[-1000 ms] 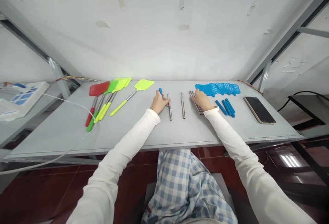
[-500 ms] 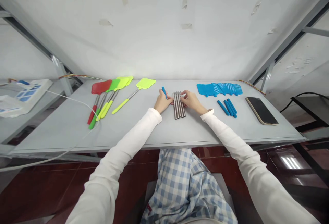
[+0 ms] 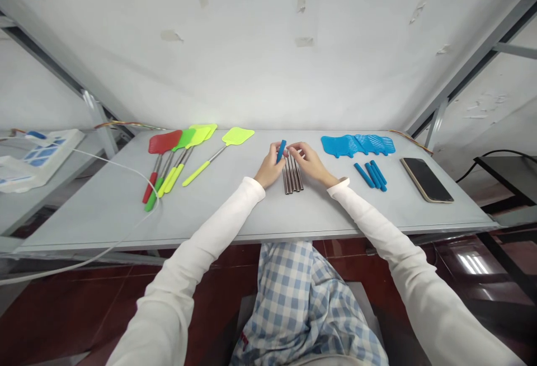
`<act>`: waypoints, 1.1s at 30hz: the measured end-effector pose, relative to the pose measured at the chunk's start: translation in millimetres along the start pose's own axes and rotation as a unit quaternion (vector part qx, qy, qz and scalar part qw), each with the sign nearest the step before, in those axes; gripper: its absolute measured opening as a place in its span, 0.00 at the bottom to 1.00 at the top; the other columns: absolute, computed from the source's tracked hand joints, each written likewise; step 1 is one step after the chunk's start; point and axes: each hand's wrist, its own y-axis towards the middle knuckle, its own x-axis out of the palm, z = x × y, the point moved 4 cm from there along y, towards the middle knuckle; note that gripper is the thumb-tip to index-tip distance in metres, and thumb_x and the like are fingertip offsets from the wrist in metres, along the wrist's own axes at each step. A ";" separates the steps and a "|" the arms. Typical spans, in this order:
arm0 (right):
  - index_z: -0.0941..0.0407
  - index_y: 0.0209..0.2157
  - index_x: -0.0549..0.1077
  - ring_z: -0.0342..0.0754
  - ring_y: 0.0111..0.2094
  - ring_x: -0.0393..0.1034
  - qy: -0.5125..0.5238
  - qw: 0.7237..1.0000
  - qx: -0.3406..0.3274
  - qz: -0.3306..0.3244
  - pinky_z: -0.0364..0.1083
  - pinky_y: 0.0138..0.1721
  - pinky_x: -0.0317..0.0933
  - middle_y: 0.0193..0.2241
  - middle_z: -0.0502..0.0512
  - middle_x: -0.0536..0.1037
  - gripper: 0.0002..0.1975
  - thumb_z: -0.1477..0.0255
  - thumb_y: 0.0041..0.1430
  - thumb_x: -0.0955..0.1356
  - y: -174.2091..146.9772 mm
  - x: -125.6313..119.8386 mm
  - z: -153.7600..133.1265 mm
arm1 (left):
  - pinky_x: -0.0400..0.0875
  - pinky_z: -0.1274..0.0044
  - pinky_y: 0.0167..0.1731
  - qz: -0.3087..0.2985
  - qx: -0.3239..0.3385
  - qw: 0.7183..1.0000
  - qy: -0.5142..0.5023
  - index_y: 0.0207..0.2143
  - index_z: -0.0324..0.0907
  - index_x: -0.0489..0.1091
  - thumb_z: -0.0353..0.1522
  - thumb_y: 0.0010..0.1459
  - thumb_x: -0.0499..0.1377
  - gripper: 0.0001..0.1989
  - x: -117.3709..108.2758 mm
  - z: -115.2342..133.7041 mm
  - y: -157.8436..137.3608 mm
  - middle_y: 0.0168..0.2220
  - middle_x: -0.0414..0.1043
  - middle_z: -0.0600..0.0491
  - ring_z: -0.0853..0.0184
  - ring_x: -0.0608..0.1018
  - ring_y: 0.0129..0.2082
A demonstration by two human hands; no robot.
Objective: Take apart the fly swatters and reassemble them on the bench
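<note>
My left hand (image 3: 269, 167) is closed around a blue handle grip (image 3: 281, 151), which sticks up tilted between thumb and fingers. Close beside it, my right hand (image 3: 309, 162) has its thumb and fingertips drawn together over the upper ends of several metal rods (image 3: 293, 178). What those fingertips pinch is too small to make out. The rods lie side by side on the table, their near ends pointing toward me and their far ends partly covered by my hands.
Blue swatter heads (image 3: 357, 145) and several loose blue grips (image 3: 374, 175) lie right, beside a phone (image 3: 427, 180). Leftward are a red swatter (image 3: 165, 142), a green one (image 3: 151, 201) and yellow ones (image 3: 238, 136). A white cable (image 3: 126, 163) crosses the grey table (image 3: 235, 215).
My left hand has moved up and right with the blue grip, now over the rods' far ends. The right hand's fingers have shifted left, close to the left hand.
</note>
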 end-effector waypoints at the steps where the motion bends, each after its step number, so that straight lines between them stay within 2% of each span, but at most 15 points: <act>1: 0.56 0.41 0.70 0.44 0.40 0.67 0.013 1.000 -0.008 0.005 0.43 0.39 0.61 0.41 0.56 0.73 0.14 0.62 0.63 0.61 -1.4 1.2 -2.1 | 0.67 0.71 0.51 -0.014 0.024 1.000 -0.006 0.54 0.44 0.53 0.25 0.56 0.52 0.23 3.0 1.8 -1.4 0.48 0.68 0.47 0.67 0.73 0.47; 4: 0.56 0.37 0.70 0.43 0.37 0.66 0.047 0.999 -0.016 0.018 0.43 0.38 0.62 0.39 0.54 0.72 0.14 0.59 0.60 0.64 -4.8 4.0 -4.1 | 0.67 0.69 0.52 -0.045 0.055 0.997 -0.030 0.57 0.44 0.46 0.23 0.53 0.54 0.30 10.9 3.0 -5.4 0.54 0.62 0.43 0.67 0.73 0.47; 7: 0.55 0.35 0.69 0.43 0.36 0.67 0.076 0.997 -0.001 0.017 0.44 0.38 0.63 0.37 0.53 0.72 0.15 0.57 0.58 0.65 -3.8 4.1 -1.3 | 0.70 0.69 0.49 -0.078 0.057 0.994 -0.052 0.57 0.45 0.44 0.25 0.55 0.54 0.30 17.0 0.8 -7.2 0.55 0.60 0.43 0.70 0.74 0.41; 9: 0.55 0.34 0.67 0.43 0.36 0.68 0.099 0.994 0.017 0.032 0.44 0.37 0.63 0.36 0.52 0.73 0.16 0.56 0.58 0.65 -0.3 -1.8 1.3 | 0.70 0.69 0.48 -0.092 0.056 0.992 -0.062 0.57 0.45 0.44 0.27 0.55 0.55 0.30 19.0 -0.5 -7.1 0.55 0.59 0.42 0.70 0.74 0.40; 11: 0.54 0.34 0.65 0.43 0.35 0.69 0.122 0.990 0.029 0.064 0.43 0.35 0.64 0.35 0.52 0.73 0.16 0.55 0.58 0.65 3.4 -15.0 3.6 | 0.71 0.68 0.48 -0.099 0.062 0.992 -0.053 0.58 0.43 0.45 0.29 0.57 0.55 0.30 19.0 -0.3 -6.6 0.55 0.59 0.40 0.67 0.74 0.43; 14: 0.53 0.34 0.63 0.43 0.33 0.70 0.114 0.988 0.042 0.096 0.43 0.33 0.64 0.32 0.51 0.74 0.17 0.54 0.56 0.65 2.5 -44.5 8.7 | 0.64 0.63 0.56 -0.124 0.117 0.985 0.022 0.58 0.42 0.55 0.34 0.59 0.54 0.24 19.9 5.7 -8.4 0.56 0.59 0.40 0.60 0.68 0.55; 17: 0.54 0.35 0.63 0.44 0.29 0.69 0.014 0.991 0.065 0.113 0.44 0.30 0.62 0.28 0.50 0.74 0.17 0.55 0.55 0.67 -13.7 -78.0 18.4 | 0.52 0.60 0.63 -0.194 0.176 0.958 0.117 0.54 0.46 0.66 0.38 0.62 0.52 0.19 27.2 11.8 -14.3 0.60 0.61 0.45 0.58 0.61 0.62; 20: 0.54 0.40 0.65 0.44 0.27 0.67 -0.155 0.978 0.092 0.101 0.44 0.31 0.59 0.28 0.50 0.74 0.17 0.58 0.56 0.68 -40.9 -102.7 29.0 | 0.50 0.59 0.63 -0.250 0.176 0.937 0.171 0.52 0.46 0.68 0.40 0.63 0.51 0.18 34.6 10.8 -18.8 0.60 0.63 0.47 0.57 0.60 0.63; 24: 0.54 0.45 0.66 0.49 0.30 0.68 -0.367 0.916 0.156 0.046 0.44 0.28 0.52 0.29 0.53 0.75 0.14 0.63 0.60 0.64 -71.8 -115.3 42.2 | 0.56 0.62 0.60 -0.242 0.170 0.940 0.169 0.46 0.43 0.68 0.40 0.63 0.50 0.15 35.8 8.0 -17.4 0.55 0.67 0.45 0.59 0.65 0.59; 28: 0.55 0.46 0.67 0.53 0.35 0.69 -0.478 0.857 0.192 0.009 0.45 0.30 0.52 0.34 0.59 0.76 0.12 0.68 0.61 0.63 -81.2 -118.1 51.2 | 0.61 0.64 0.56 -0.220 0.167 0.949 0.151 0.39 0.42 0.67 0.40 0.63 0.48 0.13 33.2 4.4 -13.0 0.47 0.68 0.45 0.61 0.69 0.50; 31: 0.58 0.44 0.70 0.56 0.40 0.68 -0.526 0.831 0.184 -0.002 0.47 0.35 0.54 0.38 0.64 0.75 0.11 0.70 0.61 0.63 -80.2 -117.9 55.0 | 0.61 0.65 0.55 -0.205 0.148 0.955 0.152 0.38 0.42 0.66 0.42 0.63 0.48 0.14 31.2 0.3 -10.7 0.45 0.66 0.46 0.61 0.69 0.48; 33: 0.60 0.43 0.71 0.57 0.42 0.67 -0.536 0.828 0.162 0.007 0.48 0.38 0.55 0.39 0.66 0.73 0.12 0.70 0.61 0.63 -78.1 -115.4 54.2 | 0.61 0.65 0.56 -0.205 0.142 0.958 0.142 0.38 0.42 0.65 0.42 0.63 0.48 0.14 30.7 -0.8 -10.5 0.45 0.65 0.46 0.62 0.69 0.48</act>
